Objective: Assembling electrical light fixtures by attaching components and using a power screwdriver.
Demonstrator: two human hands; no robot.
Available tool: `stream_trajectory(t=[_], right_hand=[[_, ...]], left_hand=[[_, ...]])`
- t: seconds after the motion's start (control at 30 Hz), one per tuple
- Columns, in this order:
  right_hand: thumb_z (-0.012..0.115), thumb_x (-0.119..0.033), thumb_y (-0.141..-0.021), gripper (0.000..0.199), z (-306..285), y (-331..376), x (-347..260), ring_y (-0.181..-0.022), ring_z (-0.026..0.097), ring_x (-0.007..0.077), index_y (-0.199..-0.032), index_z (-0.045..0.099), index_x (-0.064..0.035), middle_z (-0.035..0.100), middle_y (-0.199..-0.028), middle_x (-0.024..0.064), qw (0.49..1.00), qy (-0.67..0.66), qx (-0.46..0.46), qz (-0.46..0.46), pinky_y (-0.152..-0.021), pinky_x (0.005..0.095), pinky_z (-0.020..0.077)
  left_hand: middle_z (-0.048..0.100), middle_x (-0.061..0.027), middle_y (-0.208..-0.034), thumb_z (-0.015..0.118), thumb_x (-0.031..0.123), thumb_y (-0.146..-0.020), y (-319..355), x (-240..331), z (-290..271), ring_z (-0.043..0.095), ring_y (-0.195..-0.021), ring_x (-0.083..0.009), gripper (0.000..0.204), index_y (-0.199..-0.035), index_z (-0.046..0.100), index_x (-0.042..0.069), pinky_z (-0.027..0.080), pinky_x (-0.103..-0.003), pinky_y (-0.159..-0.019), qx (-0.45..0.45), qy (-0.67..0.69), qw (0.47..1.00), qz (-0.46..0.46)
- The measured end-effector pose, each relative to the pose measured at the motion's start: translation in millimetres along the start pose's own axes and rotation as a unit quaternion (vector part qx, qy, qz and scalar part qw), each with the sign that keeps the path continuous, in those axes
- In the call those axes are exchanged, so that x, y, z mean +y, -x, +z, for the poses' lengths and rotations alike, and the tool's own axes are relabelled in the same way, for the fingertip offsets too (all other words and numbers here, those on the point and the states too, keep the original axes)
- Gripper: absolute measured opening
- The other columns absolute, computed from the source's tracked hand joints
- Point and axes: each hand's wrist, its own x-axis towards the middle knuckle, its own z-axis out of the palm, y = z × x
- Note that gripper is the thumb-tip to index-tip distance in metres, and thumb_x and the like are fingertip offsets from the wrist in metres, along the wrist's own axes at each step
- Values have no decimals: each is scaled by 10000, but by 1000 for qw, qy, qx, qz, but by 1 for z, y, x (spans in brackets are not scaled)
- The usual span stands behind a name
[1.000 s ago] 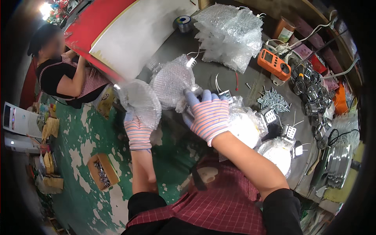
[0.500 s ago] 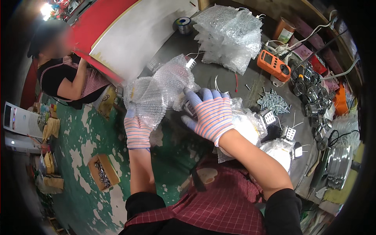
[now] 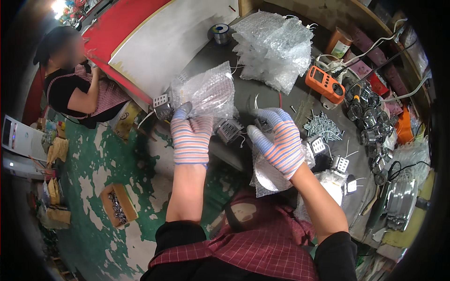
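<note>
My left hand, in a striped knit glove, is closed on a clear bubble-wrap bag with its thumb on top. Beside that thumb, a perforated metal fitting with a white wire juts out to the left. Between my hands lies another perforated metal fitting. My right hand, gloved alike, is over the bench with thumb and fingers apart. A greyish part shows in that gap, too blurred to make out. Under the right hand sits a bubble-wrapped piece, partly hidden by it.
Stacked bubble-wrap bags lie at the back, near a solder spool. To the right are an orange meter, a screw pile, more metal fittings and glass-like round parts. A co-worker is at left, a box on the floor.
My left hand has moved right and turned, bringing the bag flatter and the fitting beside it into view. My right hand has left the fitting between the hands and shifted right.
</note>
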Motion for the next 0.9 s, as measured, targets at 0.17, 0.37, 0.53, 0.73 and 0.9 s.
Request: stream_trajectory(t=[0.17, 0.37, 0.53, 0.73, 0.9], right_hand=[[683, -374, -863, 491, -1, -11, -5, -1085, 603, 408, -1241, 627, -65, 647, -1167, 215, 992, -46, -106, 54, -937, 460, 477], [668, -419, -866, 700, 33, -74, 3, -1175, 603, 378, -1423, 464, -47, 632, -1254, 246, 975, -30, -154, 156, -1011, 410, 463], [755, -244, -846, 680, 59, -96, 16, -990, 666, 250, -1412, 468, 0, 680, -1113, 205, 947, -159, -141, 242, -898, 369, 523], [722, -107, -898, 516, 81, -100, 13, -900, 647, 190, -1360, 529, 17, 685, -1070, 131, 898, -331, -92, 274, -816, 316, 539], [727, -110, -893, 512, 80, -103, 7, -930, 589, 136, -1357, 559, 24, 682, -1095, 95, 921, -305, -103, 218, -856, 277, 499]], left_hand=[[558, -202, -1339, 550, 27, -928, -20, 8, -37, 527, -1245, -335, 363, -1282, 529, -48, 389, -492, -1143, 0, -168, 985, 48], [622, -138, -1212, 578, 187, -980, -12, 44, -78, 603, -1118, -241, 345, -1280, 547, 19, 491, -439, -1005, -177, -186, 963, -78], [630, -52, -888, 616, 291, -984, 31, 81, -80, 629, -831, -167, 274, -1129, 626, 59, 535, -348, -805, -73, -479, 869, 98], [605, -125, -1222, 648, 320, -981, -23, 94, -78, 577, -1087, -180, 478, -1338, 542, 20, 469, -328, -955, -112, -586, 619, 510], [614, -67, -1165, 722, 161, -924, -31, 73, -90, 619, -1006, -160, 463, -1333, 550, 31, 523, -317, -872, -135, -615, 604, 489]])
